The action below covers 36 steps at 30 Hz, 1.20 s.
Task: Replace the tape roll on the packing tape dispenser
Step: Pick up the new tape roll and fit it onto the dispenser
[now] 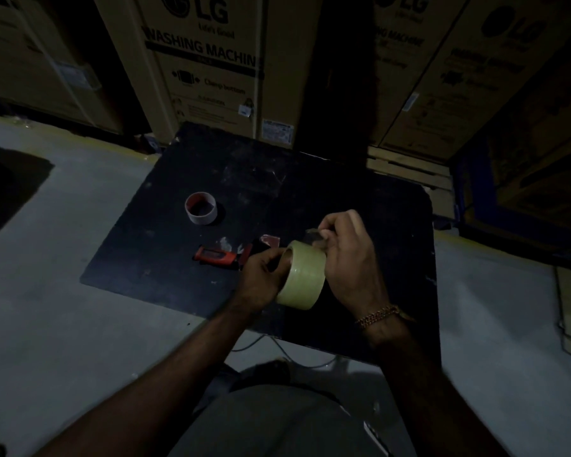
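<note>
Left hand (261, 275) grips new tape roll (302, 278) above black table (178, 252); right hand (346, 255) pinches peeled tape end. Advice: hold roll steady, pull end straight so strip doesn't tear. Red dispenser (221, 257) lies just behind roll, empty core (200, 207) farther back. Boxes (205, 61) read "LG", "WASHING MACHINE".

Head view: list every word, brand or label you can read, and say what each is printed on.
"LG": middle carton, top.
"Life's Good": same carton, under the logo.
"WASHING MACHIN", cut off at the carton's edge: same carton, dark band.
"Clamp bottom": same carton, beside an icon.
"LG": right carton, dim.
Small stickers and fine print on the cartons: too small or blurred to read.
Tape roll, empty core, dispenser: no readable text.
</note>
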Motion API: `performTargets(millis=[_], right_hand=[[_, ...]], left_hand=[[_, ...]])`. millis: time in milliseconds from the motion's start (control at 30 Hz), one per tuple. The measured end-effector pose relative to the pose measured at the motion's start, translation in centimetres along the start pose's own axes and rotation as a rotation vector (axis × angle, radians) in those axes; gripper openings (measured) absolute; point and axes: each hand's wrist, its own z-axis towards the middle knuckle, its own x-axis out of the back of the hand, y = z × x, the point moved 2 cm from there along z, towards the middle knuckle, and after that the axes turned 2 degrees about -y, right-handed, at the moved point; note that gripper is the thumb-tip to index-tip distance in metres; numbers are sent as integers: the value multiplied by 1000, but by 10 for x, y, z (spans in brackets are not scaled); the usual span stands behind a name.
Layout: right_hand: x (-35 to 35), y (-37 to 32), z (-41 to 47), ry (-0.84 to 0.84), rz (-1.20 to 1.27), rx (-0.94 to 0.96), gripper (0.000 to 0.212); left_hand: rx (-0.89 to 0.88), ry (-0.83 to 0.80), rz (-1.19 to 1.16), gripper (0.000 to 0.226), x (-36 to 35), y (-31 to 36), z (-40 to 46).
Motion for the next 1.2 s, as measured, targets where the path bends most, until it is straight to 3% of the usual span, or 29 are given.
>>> performTargets(millis=[100, 333, 467, 700, 833, 1067, 1200], right_hand=[[-4, 4, -1, 6, 10, -10, 11], [-17, 10, -7, 79, 11, -70, 12], [-25, 6, 0, 34, 38, -105, 12], [-48, 16, 3, -32, 271, -374, 10], [-57, 21, -1, -112, 389, -509, 11], [-76, 30, -8, -129, 515, -672, 16], [-88, 31, -11, -130, 666, -764, 26]], left_hand=[[30, -9, -14, 30, -1, -4, -2], [100, -39, 3, 43, 4, -12, -5], [156, -37, 73, 27, 12, -16, -3], [143, -58, 289, 59, 50, -27, 3], [128, -43, 360, 35, 64, -31, 2], [144, 0, 397, 61, 85, -45, 6], [180, 14, 455, 47, 90, -36, 5]])
